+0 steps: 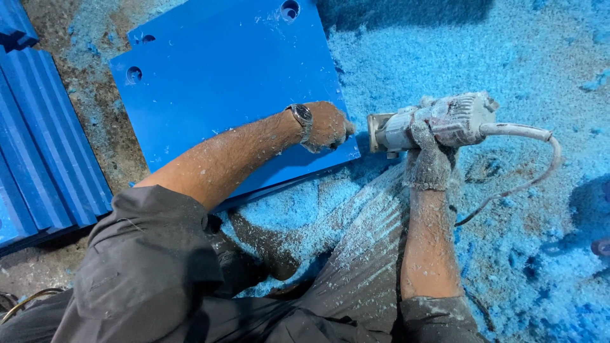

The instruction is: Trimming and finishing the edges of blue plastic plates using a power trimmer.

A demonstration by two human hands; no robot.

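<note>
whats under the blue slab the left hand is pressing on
A second blue slab peeks out past the top blue slab at its far-left corner. Blue shavings surround them. The left hand rests near the corner; the floor beneath is hidden.

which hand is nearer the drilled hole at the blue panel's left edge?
Left. The left hand rests on the blue panel near its right corner, across from the hole. The right hand is off the panel, gripping the power tool over the shavings.

Both hands [327,126] [427,159] clenched, forearms extended
</note>
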